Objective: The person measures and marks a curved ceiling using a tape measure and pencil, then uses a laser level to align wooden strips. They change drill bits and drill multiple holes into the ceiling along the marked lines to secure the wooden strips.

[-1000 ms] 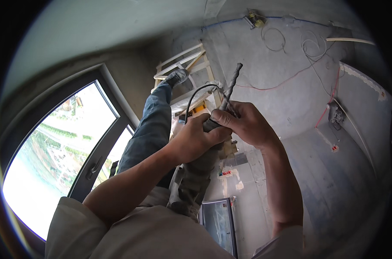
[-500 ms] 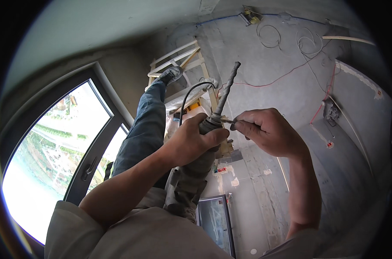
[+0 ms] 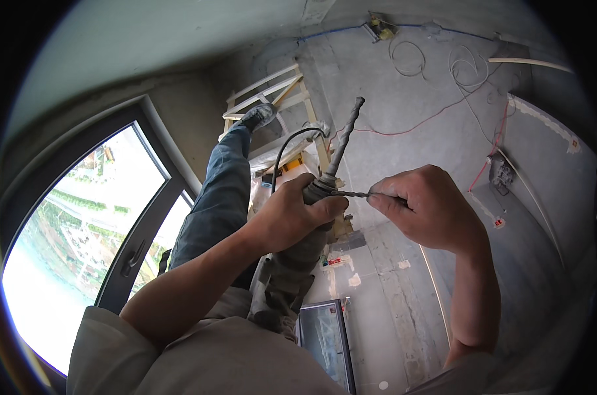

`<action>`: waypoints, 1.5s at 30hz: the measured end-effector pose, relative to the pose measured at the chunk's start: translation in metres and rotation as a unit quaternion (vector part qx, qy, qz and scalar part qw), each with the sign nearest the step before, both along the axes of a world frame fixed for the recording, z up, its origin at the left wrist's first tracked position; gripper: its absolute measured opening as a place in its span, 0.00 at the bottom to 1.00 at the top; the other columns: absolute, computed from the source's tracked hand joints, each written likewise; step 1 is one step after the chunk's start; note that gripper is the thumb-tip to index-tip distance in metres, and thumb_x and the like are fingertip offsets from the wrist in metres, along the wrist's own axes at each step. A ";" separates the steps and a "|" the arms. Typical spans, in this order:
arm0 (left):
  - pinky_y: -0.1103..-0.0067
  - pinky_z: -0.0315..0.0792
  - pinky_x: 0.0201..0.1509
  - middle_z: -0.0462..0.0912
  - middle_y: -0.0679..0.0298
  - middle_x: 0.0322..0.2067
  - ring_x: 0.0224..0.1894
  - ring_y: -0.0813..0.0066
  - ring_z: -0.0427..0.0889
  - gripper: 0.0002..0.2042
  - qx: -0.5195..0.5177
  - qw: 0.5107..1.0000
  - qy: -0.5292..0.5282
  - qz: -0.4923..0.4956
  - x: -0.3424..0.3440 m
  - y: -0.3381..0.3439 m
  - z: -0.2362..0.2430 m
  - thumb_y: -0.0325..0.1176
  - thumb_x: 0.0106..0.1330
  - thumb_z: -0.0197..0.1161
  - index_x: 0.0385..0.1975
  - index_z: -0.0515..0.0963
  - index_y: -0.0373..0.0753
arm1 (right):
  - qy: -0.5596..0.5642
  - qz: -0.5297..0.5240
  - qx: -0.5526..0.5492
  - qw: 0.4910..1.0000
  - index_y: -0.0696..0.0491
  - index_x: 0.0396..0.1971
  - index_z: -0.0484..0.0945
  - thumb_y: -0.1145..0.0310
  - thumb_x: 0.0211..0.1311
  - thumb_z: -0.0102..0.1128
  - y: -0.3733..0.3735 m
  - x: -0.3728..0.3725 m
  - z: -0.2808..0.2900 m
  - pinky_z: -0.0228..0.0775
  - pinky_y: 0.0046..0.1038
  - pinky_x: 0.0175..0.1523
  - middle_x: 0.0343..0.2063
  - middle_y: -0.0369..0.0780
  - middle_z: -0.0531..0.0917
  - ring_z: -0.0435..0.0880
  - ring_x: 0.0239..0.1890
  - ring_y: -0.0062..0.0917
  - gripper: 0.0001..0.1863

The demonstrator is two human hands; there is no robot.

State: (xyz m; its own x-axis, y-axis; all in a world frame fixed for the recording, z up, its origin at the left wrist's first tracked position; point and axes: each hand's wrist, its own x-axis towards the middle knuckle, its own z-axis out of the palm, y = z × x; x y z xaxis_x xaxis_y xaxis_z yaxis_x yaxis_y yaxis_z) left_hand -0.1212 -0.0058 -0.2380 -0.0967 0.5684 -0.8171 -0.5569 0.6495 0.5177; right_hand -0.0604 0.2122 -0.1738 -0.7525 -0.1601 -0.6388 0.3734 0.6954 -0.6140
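Observation:
My left hand [image 3: 290, 214] wraps round the dusty grey collar of a power drill [image 3: 282, 276] resting against my body. A thick spiral bit [image 3: 346, 135] points up from the collar. My right hand [image 3: 422, 209], at the right, pinches the end of a thin, dark twisted rod [image 3: 349, 194], perhaps a small bit, which lies crosswise and reaches to the collar just below the thick bit. A black cable [image 3: 278, 158] arches up behind the drill.
A wooden frame [image 3: 265, 87] stands by my leg [image 3: 219, 191] and foot. An open window [image 3: 163, 197] is at left. Loose grey and red cables [image 3: 417, 131], a pale strip [image 3: 528, 62] and a small yellow machine [image 3: 382, 26] lie around the grey surfaces. A glazed panel [image 3: 321, 336] is below.
My right hand has moved away to the right from beside the collar, its pinched thin rod now showing stretched sideways. My left hand has stayed on the drill, which has shifted slightly left.

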 end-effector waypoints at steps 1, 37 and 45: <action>0.75 0.73 0.40 0.78 0.52 0.31 0.33 0.73 0.77 0.27 -0.002 1.000 -0.002 0.001 0.000 0.001 0.000 0.51 0.58 0.65 0.34 0.75 0.25 | 0.003 0.014 0.013 1.000 0.57 0.22 0.80 0.68 0.56 0.60 -0.001 -0.001 0.001 0.68 0.35 0.28 0.15 0.46 0.77 0.78 0.20 0.38 0.09; 0.78 0.73 0.43 0.80 0.56 0.31 0.35 0.74 0.79 0.28 0.010 0.999 -0.037 0.031 -0.013 0.007 -0.009 0.52 0.59 0.65 0.39 0.73 0.27 | -0.042 -0.484 -0.213 0.848 0.53 0.21 0.69 0.56 0.70 0.51 -0.041 0.015 -0.046 0.49 0.17 0.19 0.11 0.27 0.63 0.58 0.15 0.09 0.19; 0.81 0.76 0.39 0.81 0.61 0.31 0.30 0.78 0.80 0.23 0.008 0.994 -0.097 0.046 -0.037 0.022 -0.026 0.49 0.64 0.61 0.41 0.72 0.30 | -0.027 -0.556 -0.231 0.798 0.57 0.27 0.77 0.58 0.67 0.56 -0.056 0.017 -0.073 0.55 0.15 0.25 0.17 0.29 0.73 0.65 0.20 0.09 0.16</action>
State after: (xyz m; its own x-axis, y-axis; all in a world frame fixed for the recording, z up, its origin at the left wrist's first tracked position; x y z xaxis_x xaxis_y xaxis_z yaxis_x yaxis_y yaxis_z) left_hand -0.1586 0.0159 -0.2638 0.0088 0.5769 -0.8168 -0.7036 0.5839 0.4049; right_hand -0.0429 0.1560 -0.2467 -0.5667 0.3596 -0.7413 0.6363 -0.3806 -0.6710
